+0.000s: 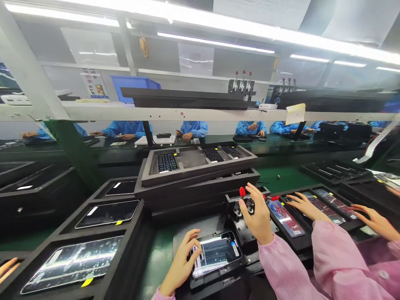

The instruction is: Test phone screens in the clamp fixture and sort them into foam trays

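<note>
The left hand [181, 264], its fingers loosely curved and parted, overlapped the left edge of a glossy dark, pale-rimmed rectangular glass panel [215, 255], seated in a black block-shaped fixture [215, 283]. The right hand [259, 217], thumb and fingers spread, stood at a rounded red knob [242, 192], contact indeterminable; beyond sat a dark grey foam tray [200, 171].

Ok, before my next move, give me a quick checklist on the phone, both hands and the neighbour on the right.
1. Phone in the fixture, screen up: ok.
2. Phone fully seated: cannot tell.
3. Phone clear of fingers: not ok, the left hand reaches over one end.
4. Right hand near the red tip: ok, fingers spread beside it.
5. Right hand touching that tip: cannot tell.
6. Neighbour's hands apart from the phone: ok, both are off to the right.
</note>
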Action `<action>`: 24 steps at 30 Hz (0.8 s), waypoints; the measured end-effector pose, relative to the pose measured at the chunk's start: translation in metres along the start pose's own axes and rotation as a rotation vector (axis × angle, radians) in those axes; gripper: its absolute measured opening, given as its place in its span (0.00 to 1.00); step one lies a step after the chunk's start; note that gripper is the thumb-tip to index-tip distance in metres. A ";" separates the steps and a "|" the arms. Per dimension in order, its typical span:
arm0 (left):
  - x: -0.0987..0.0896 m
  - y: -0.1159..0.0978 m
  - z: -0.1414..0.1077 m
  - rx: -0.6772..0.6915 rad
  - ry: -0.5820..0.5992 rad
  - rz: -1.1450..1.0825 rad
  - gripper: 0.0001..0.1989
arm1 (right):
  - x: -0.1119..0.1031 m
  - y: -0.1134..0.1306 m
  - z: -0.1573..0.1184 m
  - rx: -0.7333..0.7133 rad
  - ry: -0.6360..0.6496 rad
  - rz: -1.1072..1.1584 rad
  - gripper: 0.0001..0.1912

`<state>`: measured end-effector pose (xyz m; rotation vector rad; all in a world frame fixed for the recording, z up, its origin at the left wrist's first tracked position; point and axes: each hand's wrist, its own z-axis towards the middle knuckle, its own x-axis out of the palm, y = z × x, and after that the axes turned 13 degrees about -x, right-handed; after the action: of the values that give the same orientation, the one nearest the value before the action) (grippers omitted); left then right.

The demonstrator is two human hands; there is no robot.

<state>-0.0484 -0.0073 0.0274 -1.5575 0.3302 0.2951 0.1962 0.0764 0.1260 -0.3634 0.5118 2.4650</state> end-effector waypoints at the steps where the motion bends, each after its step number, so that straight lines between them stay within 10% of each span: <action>1: 0.007 -0.004 0.004 0.001 0.036 -0.005 0.12 | 0.000 -0.003 0.007 0.032 0.034 0.011 0.23; 11: 0.016 -0.004 0.023 0.010 0.166 -0.120 0.11 | -0.001 -0.009 0.015 0.093 0.181 0.102 0.21; 18: 0.021 -0.004 0.026 -0.031 0.095 -0.119 0.10 | -0.021 0.001 -0.038 -0.070 -0.076 -0.030 0.19; 24: 0.026 0.002 0.025 0.001 0.068 -0.088 0.19 | -0.013 -0.009 -0.091 -0.066 0.258 -0.176 0.26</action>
<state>-0.0243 0.0175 0.0153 -1.5792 0.3136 0.1738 0.2245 0.0376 0.0474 -0.7287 0.4812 2.2807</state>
